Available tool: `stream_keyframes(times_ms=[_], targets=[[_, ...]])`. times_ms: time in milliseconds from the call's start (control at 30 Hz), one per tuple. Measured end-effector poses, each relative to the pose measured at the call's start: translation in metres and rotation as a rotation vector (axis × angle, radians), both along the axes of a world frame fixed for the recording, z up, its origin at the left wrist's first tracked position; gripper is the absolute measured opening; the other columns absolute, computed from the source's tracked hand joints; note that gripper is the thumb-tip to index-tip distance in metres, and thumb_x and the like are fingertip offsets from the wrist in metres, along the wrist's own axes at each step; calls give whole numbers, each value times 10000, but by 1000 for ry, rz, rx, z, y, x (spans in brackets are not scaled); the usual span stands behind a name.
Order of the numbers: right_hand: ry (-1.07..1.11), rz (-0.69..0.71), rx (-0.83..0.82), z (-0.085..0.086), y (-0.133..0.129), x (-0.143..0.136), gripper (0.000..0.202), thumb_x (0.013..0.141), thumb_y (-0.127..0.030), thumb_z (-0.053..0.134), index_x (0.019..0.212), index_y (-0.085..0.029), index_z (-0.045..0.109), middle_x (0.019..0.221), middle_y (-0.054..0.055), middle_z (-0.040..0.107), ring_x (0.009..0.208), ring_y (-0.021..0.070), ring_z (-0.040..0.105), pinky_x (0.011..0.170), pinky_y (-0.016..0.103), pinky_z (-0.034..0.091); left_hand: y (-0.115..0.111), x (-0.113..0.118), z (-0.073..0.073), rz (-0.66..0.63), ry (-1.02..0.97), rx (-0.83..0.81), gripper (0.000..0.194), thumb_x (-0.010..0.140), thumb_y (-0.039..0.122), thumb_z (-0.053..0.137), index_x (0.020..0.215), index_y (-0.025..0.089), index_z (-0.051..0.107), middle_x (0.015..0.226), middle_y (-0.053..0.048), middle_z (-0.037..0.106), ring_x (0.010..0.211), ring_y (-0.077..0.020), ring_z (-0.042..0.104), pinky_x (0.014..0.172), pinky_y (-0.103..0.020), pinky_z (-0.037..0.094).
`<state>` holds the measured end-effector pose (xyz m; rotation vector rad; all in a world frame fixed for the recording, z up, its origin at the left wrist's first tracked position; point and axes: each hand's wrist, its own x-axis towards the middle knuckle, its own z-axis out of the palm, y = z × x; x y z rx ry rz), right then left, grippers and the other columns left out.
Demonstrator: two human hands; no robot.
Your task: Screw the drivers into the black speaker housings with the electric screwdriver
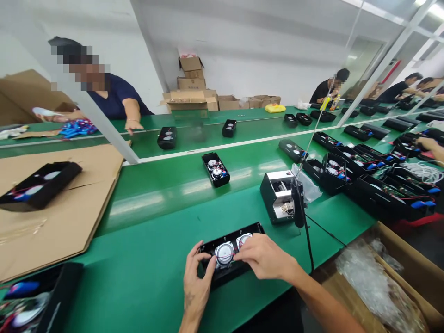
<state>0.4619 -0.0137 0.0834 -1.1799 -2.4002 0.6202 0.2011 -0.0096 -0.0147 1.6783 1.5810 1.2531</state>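
Observation:
A black speaker housing lies open on the green bench in front of me, with two round speaker drivers inside it. My left hand grips its left end, fingers curled over the far edge and thumb tip close to the left driver. Over the right driver, which it partly hides, my right hand has its fingers pinched together beside a red wire. What is between those fingertips is too small to make out.
An electric screwdriver hangs by a metal screw feeder. Other open housings stand on the conveyor, and many are stacked at right. Cardboard lies at left; a box of plastic bags is at lower right. A co-worker reaches toward the line.

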Motion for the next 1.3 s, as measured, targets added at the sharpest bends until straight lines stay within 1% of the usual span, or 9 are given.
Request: stream_keyframes(times_ms=[100, 267, 400, 567, 800, 967, 1067, 1233, 1300], targets=[[-233, 47, 94, -3, -6, -15, 332, 1011, -78, 548, 1208, -188, 792, 1034, 85, 845, 948, 239, 732, 844, 375, 505, -6, 1, 15, -61, 123, 183, 229, 1011, 447, 655, 1075, 238, 724, 1537, -142, 593, 1426, -302, 616, 1207, -549, 518], [-344, 139, 64, 4, -4, -24, 230, 1027, -104, 578, 1122, -177, 775, 1032, 80, 834, 922, 217, 706, 763, 343, 454, -10, -9, 33, -438, 547, 414, 222, 909, 372, 807, 1107, 286, 761, 1593, -111, 592, 1593, -409, 425, 1301, -729, 324], [-343, 155, 32, 2, -2, -25, 248, 1016, -85, 569, 1101, -181, 781, 1008, 80, 829, 896, 210, 700, 751, 328, 443, -5, -14, 29, -503, 686, 416, 224, 927, 234, 752, 1147, 271, 758, 1556, -109, 639, 1580, -394, 454, 1302, -719, 336], [-290, 179, -11, -6, -3, -23, 344, 943, -22, 571, 1148, -191, 791, 1084, 57, 838, 954, 210, 719, 748, 326, 449, 0, -13, 22, -566, 767, 414, 434, 855, 78, 709, 1244, 265, 746, 1528, -104, 662, 1601, -424, 413, 1283, -761, 339], [-302, 100, -14, -7, -10, -31, 276, 915, -48, 600, 1088, -141, 794, 1046, 129, 822, 958, 245, 723, 851, 339, 498, 9, -11, 28, -623, 751, 378, 441, 853, 84, 729, 1239, 291, 776, 1508, -85, 681, 1640, -437, 336, 1297, -812, 241], [-87, 93, -132, -11, -2, -19, 446, 952, -9, 535, 1288, -198, 758, 1161, 90, 819, 999, 206, 741, 890, 310, 529, 12, -10, 25, -663, 728, 385, 524, 771, 109, 841, 1251, 312, 782, 1462, -71, 712, 1631, -469, 338, 1289, -845, 198], [-87, 90, -146, -9, -2, -18, 425, 893, -12, 572, 1216, -185, 788, 1127, 95, 808, 977, 218, 735, 869, 316, 535, 12, -8, 27, -670, 726, 368, 550, 738, 120, 888, 1242, 316, 785, 1422, -64, 734, 1616, -477, 364, 1290, -856, 145], [-154, 58, -197, 7, 13, -27, 319, 861, -96, 706, 1165, -143, 793, 1120, 131, 802, 1010, 269, 745, 888, 344, 540, 41, 1, 56, -813, 611, 75, 261, 801, 199, 838, 1035, 315, 839, 1321, -32, 777, 1577, -463, 432, 1277, -869, 58], [-154, 63, -238, 15, 31, -29, 405, 840, -109, 761, 1243, -144, 772, 1154, 124, 813, 1054, 281, 758, 905, 339, 540, 65, 4, 69, -881, 570, -94, 102, 787, 291, 856, 887, 296, 837, 1280, -25, 783, 1508, -416, 521, 1314, -789, 137]])
